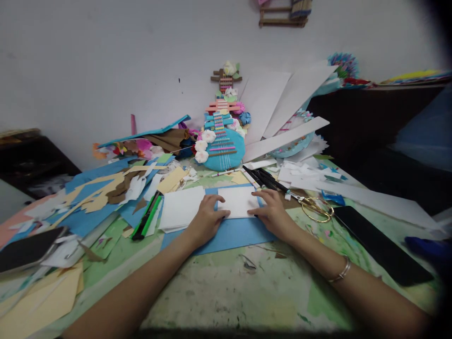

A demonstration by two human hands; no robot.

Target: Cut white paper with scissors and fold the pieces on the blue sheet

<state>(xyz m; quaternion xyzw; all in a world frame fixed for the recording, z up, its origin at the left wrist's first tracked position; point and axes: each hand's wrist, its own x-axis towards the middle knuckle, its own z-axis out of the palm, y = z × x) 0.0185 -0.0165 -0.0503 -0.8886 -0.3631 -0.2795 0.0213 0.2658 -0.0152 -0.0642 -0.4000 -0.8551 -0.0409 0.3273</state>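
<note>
A small white paper piece (238, 202) lies over a blue sheet (236, 234) on the table in front of me. My left hand (208, 219) is at the left end of the white piece, thumb and forefinger apart, with the tips touching it. At the opposite end, my right hand (273, 214) is open too, its thumb and fingers spread and the tips on the paper's right edge. A stack of white paper (181, 207) rests just left of my left hand. Fingers that curl under each palm are partly hidden.
Left of the stack lies a green cutter knife (148, 215) among paper scraps. Gold-handled scissors (318, 209), black pens (266, 179) and a long black object (381, 245) are to the right. A blue paper lute (225, 149) leans against the wall. A phone (30, 249) lies far left.
</note>
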